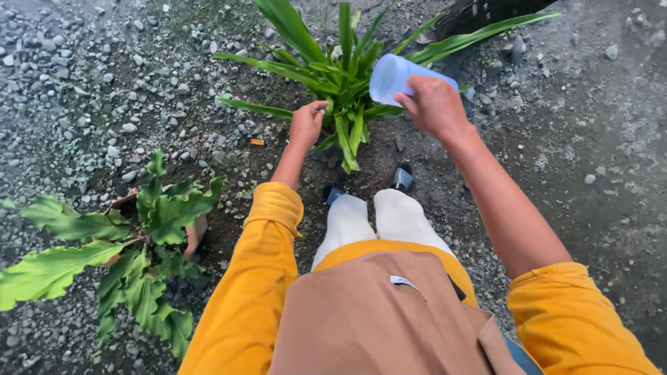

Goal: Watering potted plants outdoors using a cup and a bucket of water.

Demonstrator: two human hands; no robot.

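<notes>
Gritty grey gravel (83, 76) and dark soil fill the frame, with a wavy-leaved fern (132, 257) in a clay pot at lower left and a strap-leaved green plant (340, 83) at top centre. The right hand (434, 104) grasps a translucent pale-blue plastic cup (389, 75), tipped mouth-down over that plant's crown, so pouring looks under way, though no water shows. The left hand (307, 121) pinches the smooth leaves aside near the base.
</notes>
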